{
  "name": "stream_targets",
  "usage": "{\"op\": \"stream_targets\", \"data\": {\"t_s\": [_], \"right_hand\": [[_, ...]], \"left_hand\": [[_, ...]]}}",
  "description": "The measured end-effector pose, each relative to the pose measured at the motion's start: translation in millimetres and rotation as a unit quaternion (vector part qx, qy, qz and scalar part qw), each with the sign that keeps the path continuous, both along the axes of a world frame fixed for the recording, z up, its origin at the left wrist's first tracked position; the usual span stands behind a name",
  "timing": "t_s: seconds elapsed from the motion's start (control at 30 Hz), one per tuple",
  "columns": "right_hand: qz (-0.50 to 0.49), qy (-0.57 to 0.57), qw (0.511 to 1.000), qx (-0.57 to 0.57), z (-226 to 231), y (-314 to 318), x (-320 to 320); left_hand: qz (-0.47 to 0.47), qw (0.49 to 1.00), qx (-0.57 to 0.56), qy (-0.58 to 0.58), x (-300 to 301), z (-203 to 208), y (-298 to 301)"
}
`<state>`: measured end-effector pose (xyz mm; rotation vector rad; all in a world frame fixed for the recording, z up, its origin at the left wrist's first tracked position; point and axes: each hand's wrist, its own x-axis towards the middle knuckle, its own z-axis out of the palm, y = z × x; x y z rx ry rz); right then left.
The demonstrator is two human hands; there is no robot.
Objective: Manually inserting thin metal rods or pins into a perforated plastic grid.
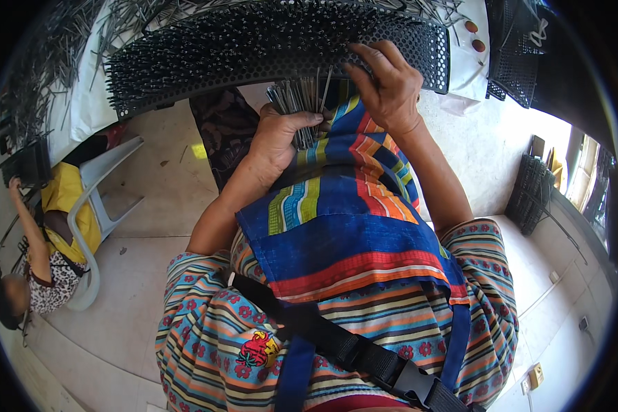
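Note:
My left hand (276, 137) is closed around a bundle of thin metal rods (296, 97), which stand roughly upright above my lap. One rod rises higher than the others at the bundle's right side. To the right, my right hand (388, 86) hovers at the near edge of a long black perforated rack (429, 62). Its thumb and forefinger are curled, their tips apart, and no rod shows between them. Many dark thin rods (254, 51) stand upright in the rack's holes, densely at the left and middle. The rack's right end shows bare holes.
Loose rods (44, 48) are heaped at the far left. Two reddish-brown round things (478, 45) lie on the white covering right of the rack, near black perforated racks (517, 65). A co-worker (48, 268) sits by a pale plastic chair (93, 206) at left. More black racks (531, 192) lean at right.

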<state>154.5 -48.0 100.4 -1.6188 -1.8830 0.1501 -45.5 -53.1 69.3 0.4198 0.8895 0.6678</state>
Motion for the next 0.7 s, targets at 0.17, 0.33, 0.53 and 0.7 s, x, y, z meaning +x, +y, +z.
{"op": "stream_targets", "data": {"t_s": [0.17, 0.33, 0.53, 0.7], "right_hand": [[-0.019, 0.441, 0.833, -0.333, -6, -7, -17], [-0.057, 0.512, 0.82, -0.247, -6, 3, -30], [0.023, 0.377, 0.926, 0.004, -6, 34, -57], [0.035, 0.291, 0.955, 0.05, -6, 41, -64]], "left_hand": [[-0.016, 1.0, -0.005, -0.019, 3, 18, 0], [0.046, 0.997, -0.046, 0.03, -14, -1, -5], [0.108, 0.988, -0.076, 0.084, -31, -1, -9], [0.073, 0.993, -0.073, 0.064, -41, -3, -6]]}}
